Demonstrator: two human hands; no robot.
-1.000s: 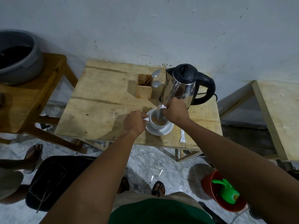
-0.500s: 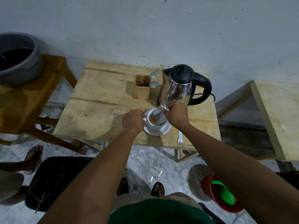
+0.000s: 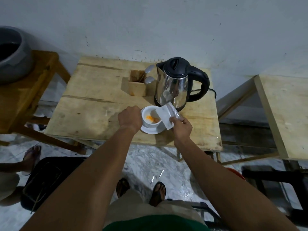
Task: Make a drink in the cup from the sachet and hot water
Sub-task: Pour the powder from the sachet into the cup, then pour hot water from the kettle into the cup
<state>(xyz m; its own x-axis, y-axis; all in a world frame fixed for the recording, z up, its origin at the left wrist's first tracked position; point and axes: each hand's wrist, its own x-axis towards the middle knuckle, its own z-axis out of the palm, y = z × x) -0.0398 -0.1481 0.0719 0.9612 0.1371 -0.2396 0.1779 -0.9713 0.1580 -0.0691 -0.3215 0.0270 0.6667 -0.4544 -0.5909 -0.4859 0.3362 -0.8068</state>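
Observation:
A white cup [image 3: 149, 114] stands on a white saucer [image 3: 152, 130] near the front of the wooden table [image 3: 93, 104]. Orange powder lies in the cup's bottom. My left hand [image 3: 130, 118] grips the cup's left side. My right hand [image 3: 181, 126] pinches a silvery sachet [image 3: 165, 116] by its lower end, its upper end tilted over the cup's right rim. Just behind the cup stands a steel kettle [image 3: 173, 85] with a black lid and handle.
A wooden holder [image 3: 137, 84] and two metal shakers [image 3: 149, 74] sit left of the kettle. A grey pot [image 3: 13, 54] rests on a stool at left. Another wooden table [image 3: 283, 114] is at right. A person's foot [image 3: 32, 153] and a black bag [image 3: 45, 177] are on the floor.
My right hand has pulled back to the right of the cup, and the sachet is now lifted and tilted at the rim. Orange powder now shows in the cup. The left hand stays.

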